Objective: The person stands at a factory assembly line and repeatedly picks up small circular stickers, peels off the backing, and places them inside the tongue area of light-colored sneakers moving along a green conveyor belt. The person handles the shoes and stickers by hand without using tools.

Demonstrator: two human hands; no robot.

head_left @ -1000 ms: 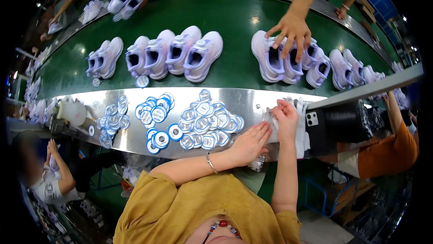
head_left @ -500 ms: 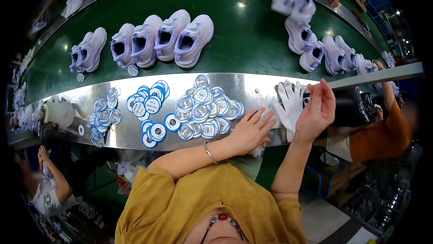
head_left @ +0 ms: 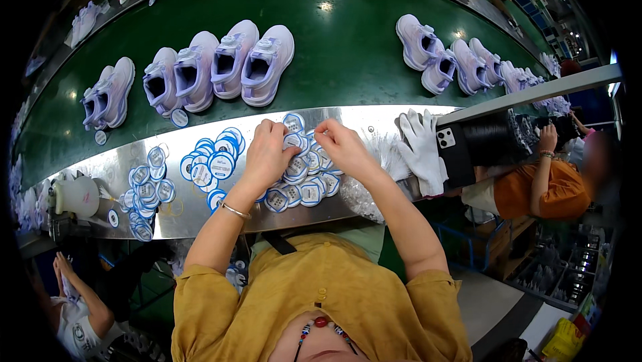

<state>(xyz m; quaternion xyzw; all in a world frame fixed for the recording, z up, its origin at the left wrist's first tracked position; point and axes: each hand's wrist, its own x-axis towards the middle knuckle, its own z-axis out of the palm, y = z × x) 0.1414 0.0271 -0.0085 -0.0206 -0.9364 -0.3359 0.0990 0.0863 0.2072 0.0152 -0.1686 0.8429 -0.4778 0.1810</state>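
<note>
The tag pile [head_left: 309, 191], round blue-and-white cards, lies on the metal tabletop [head_left: 358, 118] in front of the person. The left hand [head_left: 266, 155] is at the pile's left upper side, fingers bent, thumb over the cards; the right hand [head_left: 346, 151] is at its right upper side, fingers drawn narrow, tips near one another. Whether either hand grips a card or a thin loop, I cannot tell.

The cards overlap loosely, so a pull on one could probably drag neighbours along or make the heap slide. Flat, slick-looking cards may also come up two together, and any thin loops could snag. Cards pushed off the pile's near side could drop over the edge.

Just left of the pile, a smaller tag stack [head_left: 222, 163] sits close to the left forearm, which might brush it and mix the two. Right of the pile, a clear plastic bundle [head_left: 388, 158] and crinkled bag [head_left: 361, 200] crowd the right forearm; beyond them come a white glove [head_left: 422, 155] and a phone [head_left: 458, 161]. Beyond the pile, white-and-lilac shoes [head_left: 267, 71] stand on the green belt [head_left: 348, 54].
</note>
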